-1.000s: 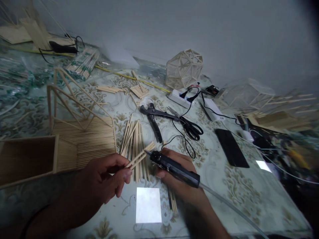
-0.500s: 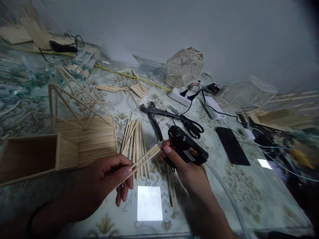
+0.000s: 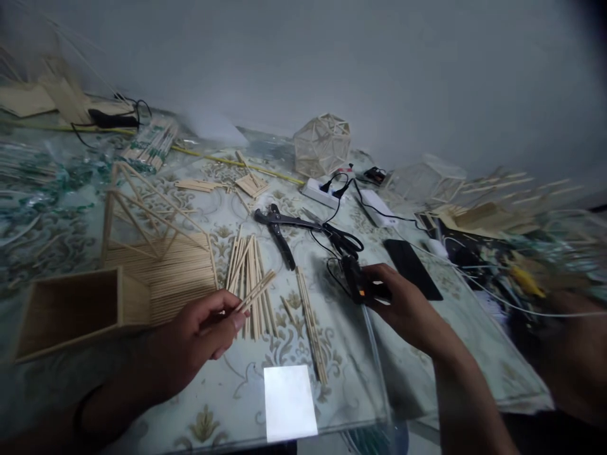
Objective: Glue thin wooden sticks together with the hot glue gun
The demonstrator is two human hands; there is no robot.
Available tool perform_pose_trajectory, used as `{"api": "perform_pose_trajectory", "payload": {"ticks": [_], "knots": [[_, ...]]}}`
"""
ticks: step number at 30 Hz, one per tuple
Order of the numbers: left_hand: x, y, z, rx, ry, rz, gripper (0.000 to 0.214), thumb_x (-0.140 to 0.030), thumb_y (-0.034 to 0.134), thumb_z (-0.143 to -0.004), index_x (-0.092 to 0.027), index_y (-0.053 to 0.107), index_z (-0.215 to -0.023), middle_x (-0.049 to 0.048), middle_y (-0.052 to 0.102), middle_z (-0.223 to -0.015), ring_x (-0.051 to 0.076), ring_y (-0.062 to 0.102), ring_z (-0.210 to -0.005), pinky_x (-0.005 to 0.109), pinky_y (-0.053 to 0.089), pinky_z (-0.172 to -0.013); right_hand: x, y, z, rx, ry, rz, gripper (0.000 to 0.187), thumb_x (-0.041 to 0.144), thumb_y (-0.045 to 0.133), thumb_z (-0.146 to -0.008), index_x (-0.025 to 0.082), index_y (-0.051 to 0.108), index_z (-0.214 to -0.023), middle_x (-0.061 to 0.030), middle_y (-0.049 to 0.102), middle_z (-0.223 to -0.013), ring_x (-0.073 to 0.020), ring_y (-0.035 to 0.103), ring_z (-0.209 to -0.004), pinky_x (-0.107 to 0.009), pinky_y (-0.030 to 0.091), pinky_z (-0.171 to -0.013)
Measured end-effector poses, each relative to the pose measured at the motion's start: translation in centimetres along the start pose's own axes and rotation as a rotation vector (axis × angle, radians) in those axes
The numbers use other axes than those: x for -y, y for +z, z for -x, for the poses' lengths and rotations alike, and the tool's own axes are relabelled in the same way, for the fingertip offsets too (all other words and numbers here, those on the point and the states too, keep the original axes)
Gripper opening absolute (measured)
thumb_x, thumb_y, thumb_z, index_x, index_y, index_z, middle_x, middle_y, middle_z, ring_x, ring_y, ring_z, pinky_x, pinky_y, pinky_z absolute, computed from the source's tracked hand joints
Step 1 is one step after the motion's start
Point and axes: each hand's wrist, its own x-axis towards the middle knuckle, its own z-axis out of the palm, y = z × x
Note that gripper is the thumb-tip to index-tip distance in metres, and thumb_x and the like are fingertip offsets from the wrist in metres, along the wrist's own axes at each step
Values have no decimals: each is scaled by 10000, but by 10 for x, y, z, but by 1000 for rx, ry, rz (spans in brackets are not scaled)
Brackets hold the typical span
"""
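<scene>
Between the fingers of my left hand [image 3: 208, 332] are a few thin wooden sticks [image 3: 258, 291], their ends pointing up and right. They pass above a loose pile of wooden sticks [image 3: 256, 316] on the table. My right hand [image 3: 403, 303] grips a black glue gun [image 3: 353, 278], low over the table beside the scissors [image 3: 344, 239]; the fingers partly hide its handle. A stick-built piece [image 3: 164, 272], with an open box [image 3: 71, 309] and a triangular frame, stands left of my left hand. Several more sticks [image 3: 310, 322] lie between my hands.
A black-handled cutter [image 3: 279, 237] lies beyond the piles. Power strips [image 3: 322, 193] with cords and a phone [image 3: 412, 268] are at the right. Round stick frames [image 3: 322, 145] stand near the wall. A blurred bare limb [image 3: 578, 360] shows at the right edge.
My right hand has moved right, away from the sticks, and the glue gun has turned and come down toward the table. My left hand still holds its sticks. The view has shifted a little.
</scene>
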Motion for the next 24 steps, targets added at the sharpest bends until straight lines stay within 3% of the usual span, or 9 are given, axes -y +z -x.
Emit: {"api": "perform_pose_trajectory", "payload": {"ticks": [6, 9, 11, 14, 18, 21, 24], "knots": [[3, 4, 2, 47, 75, -34, 402, -549, 524, -1067, -194, 682, -964, -41, 491, -664, 132, 419, -589, 262, 323, -546, -27, -12, -6, 111, -7, 120, 366, 203, 638, -833, 209, 725, -1189, -147, 781, -1178, -315, 761, -1064, -487, 601, -975], [-1, 7, 1, 36, 77, -37, 427, -526, 470, -1086, -181, 684, -953, -31, 515, -684, 132, 424, -574, 270, 339, -534, -10, -21, -4, -35, -24, 232, 261, 290, 659, -889, 218, 763, -1117, -167, 791, -1155, -361, 744, -1069, -542, 582, -972], [-5, 9, 2, 37, 83, -40, 408, -501, 470, -1087, -178, 683, -957, -38, 517, -677, 126, 418, -563, 274, 369, -557, 21, -17, 1, -194, -26, 225, 214, 353, 621, -959, 221, 778, -1019, -162, 788, -1068, -345, 741, -975, -524, 579, -916], [-8, 9, 3, 44, 96, -20, 397, -495, 474, -1087, -180, 681, -961, -44, 515, -690, 119, 425, -565, 271, 383, -571, 85, 12, 8, -268, 33, -109, 234, 422, 639, -1013, 232, 775, -999, -100, 781, -997, -258, 733, -879, -408, 576, -834], [-6, 8, 4, 54, 115, 16, 396, -501, 466, -1098, -179, 690, -1045, -39, 535, -723, 118, 445, -581, 260, 364, -557, 154, 67, 8, -54, 104, -703, 263, 472, 702, -979, 230, 791, -1033, -40, 730, -914, -179, 679, -751, -320, 555, -729], [-4, 7, 3, 75, 148, 6, 414, -511, 464, -1100, -173, 664, -968, -31, 534, -709, 126, 453, -593, 269, 375, -567, 174, 93, 3, 29, 167, -984, 270, 477, 742, -955, 214, 753, -1014, 7, 658, -786, -152, 616, -712, -284, 504, -710], [-2, 6, 4, 99, 163, -16, 429, -513, 436, -1110, -183, 636, -922, -27, 533, -713, 131, 460, -607, 277, 390, -588, 179, 101, 1, 56, 191, -1143, 281, 477, 758, -942, 211, 681, -895, 28, 601, -719, -143, 550, -689, -272, 454, -688]]}}
